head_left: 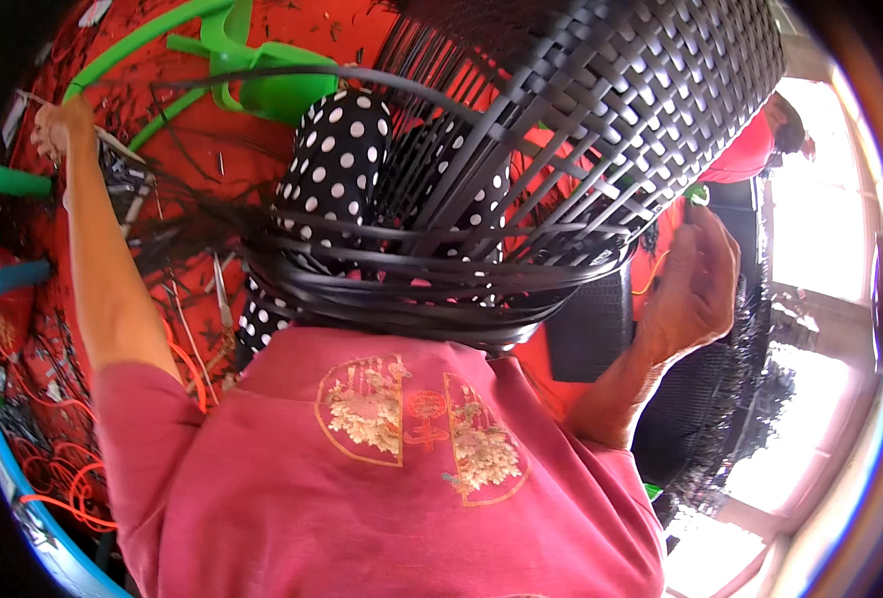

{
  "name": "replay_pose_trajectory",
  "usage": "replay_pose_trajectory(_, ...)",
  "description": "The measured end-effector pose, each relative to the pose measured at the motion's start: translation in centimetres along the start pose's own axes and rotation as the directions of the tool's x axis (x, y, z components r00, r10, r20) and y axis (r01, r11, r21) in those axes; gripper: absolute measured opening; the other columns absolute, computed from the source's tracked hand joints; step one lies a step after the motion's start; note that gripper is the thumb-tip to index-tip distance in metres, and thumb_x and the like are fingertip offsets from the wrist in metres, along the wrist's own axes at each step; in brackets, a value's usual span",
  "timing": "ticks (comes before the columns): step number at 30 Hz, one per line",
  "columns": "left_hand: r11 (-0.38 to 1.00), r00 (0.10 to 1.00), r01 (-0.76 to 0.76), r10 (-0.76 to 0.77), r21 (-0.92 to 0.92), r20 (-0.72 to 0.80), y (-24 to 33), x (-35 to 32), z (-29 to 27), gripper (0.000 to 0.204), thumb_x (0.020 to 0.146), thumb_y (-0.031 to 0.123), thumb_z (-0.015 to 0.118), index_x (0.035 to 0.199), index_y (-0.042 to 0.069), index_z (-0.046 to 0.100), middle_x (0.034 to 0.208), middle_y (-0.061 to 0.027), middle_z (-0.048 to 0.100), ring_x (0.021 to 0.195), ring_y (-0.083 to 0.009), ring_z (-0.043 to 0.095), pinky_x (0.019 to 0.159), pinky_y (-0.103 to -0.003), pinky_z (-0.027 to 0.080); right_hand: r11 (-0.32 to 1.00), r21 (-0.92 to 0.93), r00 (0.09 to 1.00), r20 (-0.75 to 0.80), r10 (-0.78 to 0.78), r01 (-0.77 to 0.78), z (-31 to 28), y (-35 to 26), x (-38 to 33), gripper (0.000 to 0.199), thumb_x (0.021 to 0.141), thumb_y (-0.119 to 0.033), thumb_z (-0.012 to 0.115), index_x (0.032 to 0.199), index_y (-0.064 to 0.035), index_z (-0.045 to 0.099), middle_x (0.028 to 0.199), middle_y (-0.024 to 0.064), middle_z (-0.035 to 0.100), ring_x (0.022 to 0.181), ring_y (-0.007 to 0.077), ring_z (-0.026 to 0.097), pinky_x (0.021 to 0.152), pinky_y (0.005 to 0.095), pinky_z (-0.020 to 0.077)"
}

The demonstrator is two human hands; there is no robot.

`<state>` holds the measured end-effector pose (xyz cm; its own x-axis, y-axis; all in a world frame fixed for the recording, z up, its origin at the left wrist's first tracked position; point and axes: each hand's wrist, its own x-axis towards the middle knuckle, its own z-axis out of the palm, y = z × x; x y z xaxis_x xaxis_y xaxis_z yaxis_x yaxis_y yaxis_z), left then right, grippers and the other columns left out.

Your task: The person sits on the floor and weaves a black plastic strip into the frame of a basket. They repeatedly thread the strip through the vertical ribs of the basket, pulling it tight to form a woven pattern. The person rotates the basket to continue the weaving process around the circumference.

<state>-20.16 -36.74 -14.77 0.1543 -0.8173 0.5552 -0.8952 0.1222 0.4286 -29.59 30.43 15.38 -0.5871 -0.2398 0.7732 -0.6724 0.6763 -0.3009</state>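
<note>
A large woven basket (661, 110) of flat black plastic strips lies tilted across my lap, its weave finished toward the upper right. Long unwoven strips (391, 289) loop around my knees and trail left. My right hand (696, 274) is closed beside the basket's right edge, fingertips pressed together near a small green piece (698, 192); what they pinch is too small to make out. Far to the left, my left arm stretches out. My left hand (50, 132) has its fingers bent beside a green plastic chair (272, 85); whatever they hold is hidden.
Scissors (223, 289) lie on the red floor (187, 130) among black scraps. Orange cord (77, 488) coils at lower left. A black box-like piece (591, 324) stands under my right arm, near dark woven pieces (701, 399). Another person (745, 149) sits at upper right.
</note>
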Motion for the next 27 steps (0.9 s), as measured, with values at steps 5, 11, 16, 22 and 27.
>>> replay_pose_trajectory(5,0.266,0.589,0.082,0.765,-0.961,0.262,15.1,-17.7,-27.2,0.033,0.091,0.011,0.058,0.124,0.011,0.059,0.111,-0.0062,0.064,0.096,-0.0169,0.059,0.083,-0.033,0.047,0.970,0.174,0.968,-0.157,0.196,-0.168,0.7,1.8,-2.1,0.024,0.087,-0.005,0.066,0.110,0.0030,0.063,0.106,0.0089,0.062,0.092,0.0159,0.059,0.083,0.0282,0.0471)
replay_pose_trajectory(11,-0.072,0.253,0.226,0.967,-0.972,-0.013,18.6,-24.0,-34.3,0.023,0.083,0.008,0.067,0.104,0.000,0.060,0.097,-0.0105,0.063,0.093,-0.0245,0.060,0.082,-0.032,0.046,0.992,0.120,0.999,0.014,0.038,-0.040,1.4,2.1,-5.4,0.029,0.083,-0.010,0.068,0.108,0.0004,0.058,0.111,0.0138,0.058,0.107,0.0282,0.052,0.097,0.0387,0.0379)
replay_pose_trajectory(16,-0.021,0.026,0.312,1.000,-0.950,-0.013,19.9,-21.2,-32.6,0.016,0.075,0.000,0.071,0.080,-0.001,0.056,0.075,-0.0028,0.056,0.073,-0.0142,0.054,0.070,-0.030,0.044,0.992,-0.103,0.994,0.089,-0.058,0.068,2.2,3.1,-7.4,0.032,0.080,-0.021,0.072,0.104,-0.0035,0.060,0.119,0.0135,0.052,0.114,0.0346,0.043,0.099,0.0443,0.0321)
replay_pose_trajectory(22,0.405,0.361,-0.197,0.877,-0.893,0.318,19.2,-8.2,-19.2,0.014,0.087,0.014,0.064,0.086,0.001,0.067,0.072,-0.0017,0.059,0.068,-0.0075,0.051,0.062,-0.025,0.040,0.991,-0.078,0.994,0.037,-0.106,0.109,2.8,4.1,-8.5,0.024,0.075,-0.012,0.072,0.096,-0.0063,0.064,0.118,0.0112,0.053,0.114,0.0351,0.043,0.097,0.0451,0.0335)
replay_pose_trajectory(27,0.773,0.741,-0.566,0.629,-0.285,0.236,6.6,-2.8,-4.5,0.021,0.084,0.027,0.065,0.085,0.006,0.069,0.074,-0.0161,0.066,0.071,-0.0362,0.063,0.064,-0.044,0.049,0.995,-0.051,0.996,-0.006,-0.088,0.087,2.7,4.7,-9.2,0.026,0.067,-0.010,0.074,0.092,-0.0087,0.065,0.111,0.0075,0.057,0.112,0.0337,0.047,0.095,0.0446,0.0343)
